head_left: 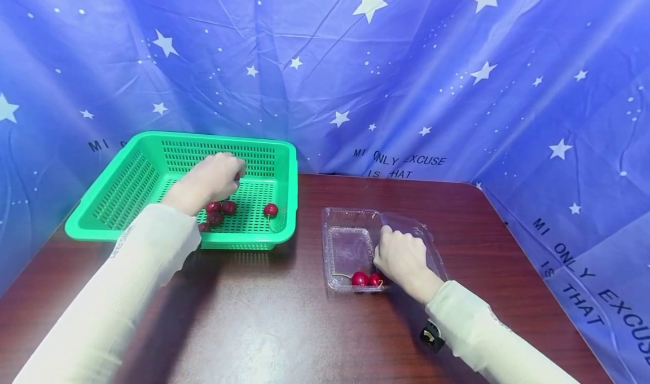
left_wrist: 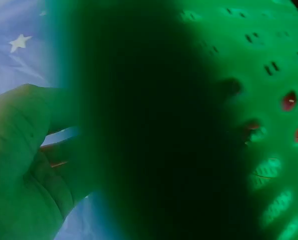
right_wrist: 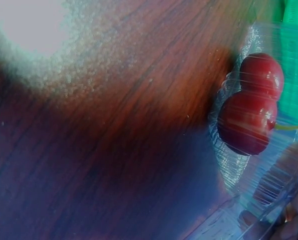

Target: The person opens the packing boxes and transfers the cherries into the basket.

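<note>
A green plastic basket point(head_left: 286, 203) at the left holds several dark red cherries point(head_left: 215, 219); one with a stem lies apart at its right side. Over the basket, my left hand point(head_left: 210, 178) has bent fingers, and a bit of dark red shows at the fingertips, apparently a cherry. A dark blurred edge hides those fingertips in the left wrist view. My right hand point(head_left: 403, 258) grips the clear plastic box point(head_left: 350, 243) between its tray and opened lid. Two bright red cherries point(right_wrist: 247, 122) sit in the box's near end, one with a stem.
Both containers stand on a reddish-brown wooden table point(head_left: 284, 327), the box to the right of the basket. A blue cloth with white stars point(head_left: 325, 79) hangs behind and along the sides. A black device point(head_left: 431, 337) is worn at my right wrist.
</note>
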### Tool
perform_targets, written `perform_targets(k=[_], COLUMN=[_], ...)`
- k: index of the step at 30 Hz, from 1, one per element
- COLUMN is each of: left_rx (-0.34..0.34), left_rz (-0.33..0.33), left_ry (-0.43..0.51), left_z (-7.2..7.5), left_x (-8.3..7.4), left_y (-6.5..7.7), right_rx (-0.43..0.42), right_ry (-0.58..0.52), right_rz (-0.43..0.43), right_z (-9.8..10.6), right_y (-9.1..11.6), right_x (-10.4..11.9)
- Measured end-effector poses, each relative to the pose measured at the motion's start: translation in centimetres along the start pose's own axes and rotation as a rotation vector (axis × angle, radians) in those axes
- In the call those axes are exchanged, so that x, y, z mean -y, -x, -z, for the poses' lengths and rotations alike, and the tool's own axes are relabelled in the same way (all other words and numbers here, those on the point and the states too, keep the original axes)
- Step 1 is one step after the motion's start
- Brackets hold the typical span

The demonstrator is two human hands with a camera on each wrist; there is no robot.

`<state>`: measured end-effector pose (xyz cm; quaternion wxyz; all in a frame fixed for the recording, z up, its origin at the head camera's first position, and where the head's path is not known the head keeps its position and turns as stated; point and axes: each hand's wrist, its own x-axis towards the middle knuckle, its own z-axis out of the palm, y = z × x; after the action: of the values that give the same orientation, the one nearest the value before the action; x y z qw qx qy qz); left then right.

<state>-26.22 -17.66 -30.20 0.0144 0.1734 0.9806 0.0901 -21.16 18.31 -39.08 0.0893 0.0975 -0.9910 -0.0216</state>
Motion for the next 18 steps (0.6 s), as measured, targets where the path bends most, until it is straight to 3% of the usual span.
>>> perform_targets(k=[8, 18], left_rx=[0.082, 0.157], left_rz=[0.060, 0.086], left_ry=[0.006, -0.034], left_z=[-1.4, -2.7], left_x=[1.0, 1.7], left_y=[0.2, 0.2], right_rx=[0.005, 0.031], right_ry=[0.001, 0.003], right_rz=[-0.001, -0.007], right_z=[0.0, 0.2], right_y=[-0.1, -0.1], right_x=[0.0, 0.1])
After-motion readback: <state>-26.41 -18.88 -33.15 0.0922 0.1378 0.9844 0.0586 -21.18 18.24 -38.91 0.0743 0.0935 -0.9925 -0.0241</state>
